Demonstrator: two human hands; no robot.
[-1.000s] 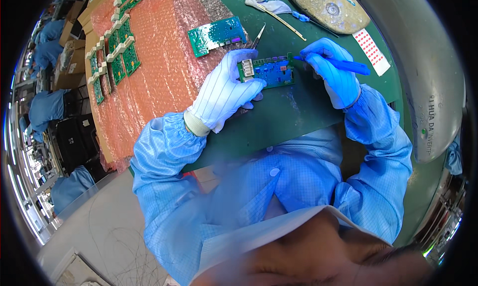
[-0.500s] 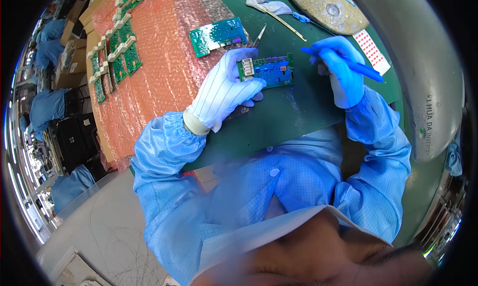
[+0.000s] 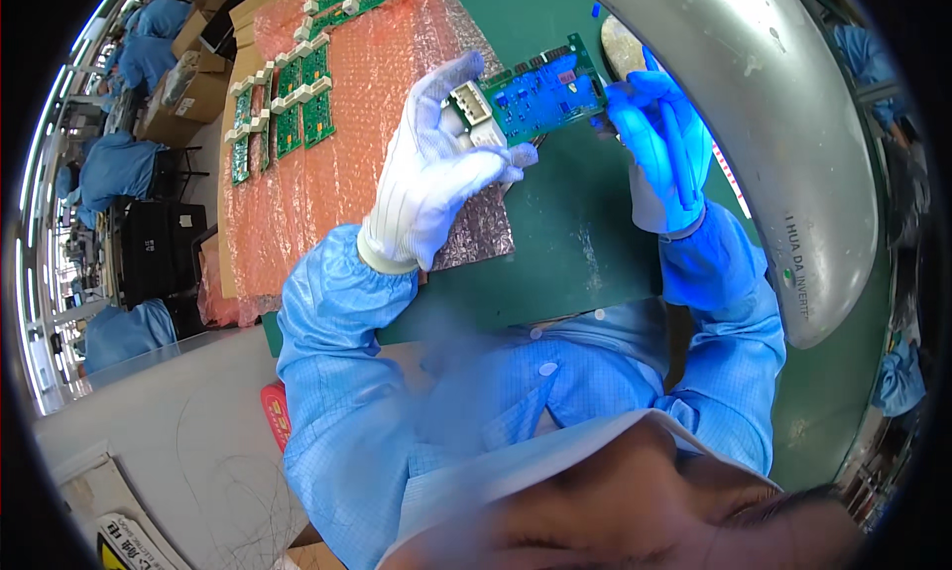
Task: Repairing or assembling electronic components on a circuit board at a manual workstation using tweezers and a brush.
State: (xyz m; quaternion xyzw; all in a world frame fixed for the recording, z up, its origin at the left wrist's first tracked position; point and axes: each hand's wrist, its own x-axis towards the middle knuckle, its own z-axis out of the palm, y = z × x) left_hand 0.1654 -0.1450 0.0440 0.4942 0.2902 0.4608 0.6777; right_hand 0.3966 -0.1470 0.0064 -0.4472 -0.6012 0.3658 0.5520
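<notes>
A green circuit board (image 3: pixel 547 96) with a white connector at its left end is held tilted above the table, its face lit blue. My left hand (image 3: pixel 421 178), in a white striped glove, grips the connector end between thumb and fingers. The gloved fingertips of my right hand (image 3: pixel 659 138) touch the board's right edge. A blue pen (image 3: pixel 678 158) is also held in the right hand, lying across the palm under bent fingers. Blue light falls on the right glove and sleeve.
Pink bubble wrap (image 3: pixel 362 173) on the left carries several green boards with white connectors (image 3: pixel 288 104). A large grey rounded housing (image 3: pixel 783 143) hangs close to my right hand. Behind it show a round beige pad (image 3: pixel 619 46) and a red-dotted label sheet (image 3: pixel 732 181). The table mat (image 3: pixel 565 243) is green.
The board has risen and tilted, its right end higher. My right hand has come in from beside it to the board's right edge, pen turned more upright. The view has shifted; the second board is out of sight.
</notes>
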